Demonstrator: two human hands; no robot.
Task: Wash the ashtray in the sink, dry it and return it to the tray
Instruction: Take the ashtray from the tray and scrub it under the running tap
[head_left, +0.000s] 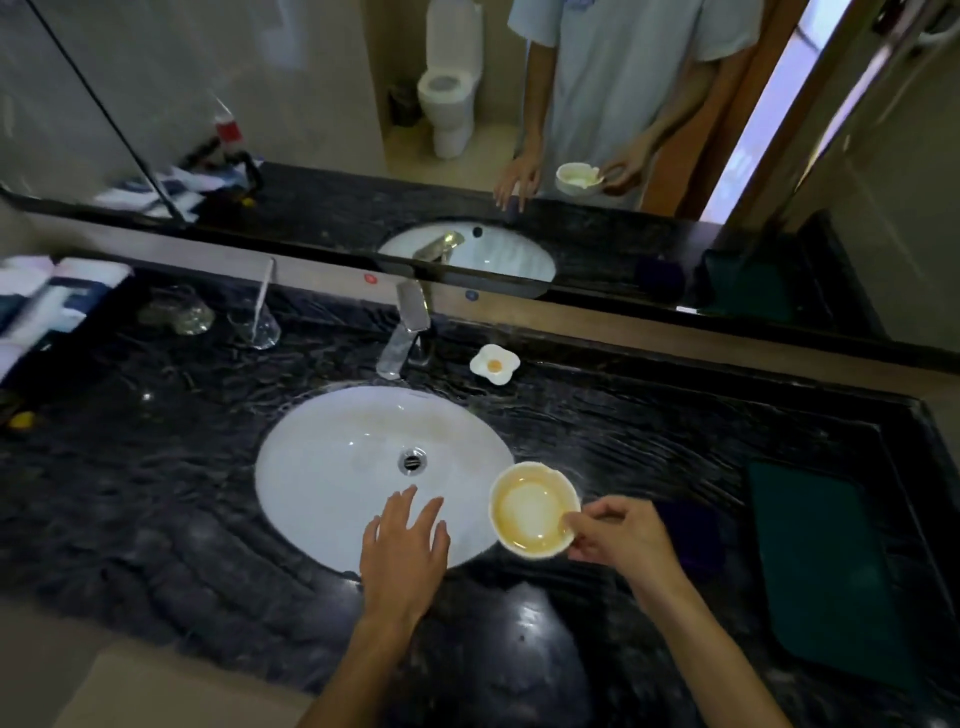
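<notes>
My right hand (621, 532) grips a white round ashtray (530, 506) by its right rim, with the thumb inside. The ashtray is stained yellowish within and hangs level over the right edge of the white oval sink (332, 467). My left hand (405, 545) hovers over the sink's front rim, fingers spread and holding nothing. A chrome tap (408, 332) stands behind the basin; no water runs from it. A dark green tray (826, 571) lies on the counter at the far right.
The counter (156, 493) is black marble. A flower-shaped soap dish (495, 364) sits right of the tap. Glasses (257, 325) and folded towels (47, 301) stand at the back left. A dark purple cloth (696, 525) lies left of the tray. A mirror (467, 104) lines the back wall.
</notes>
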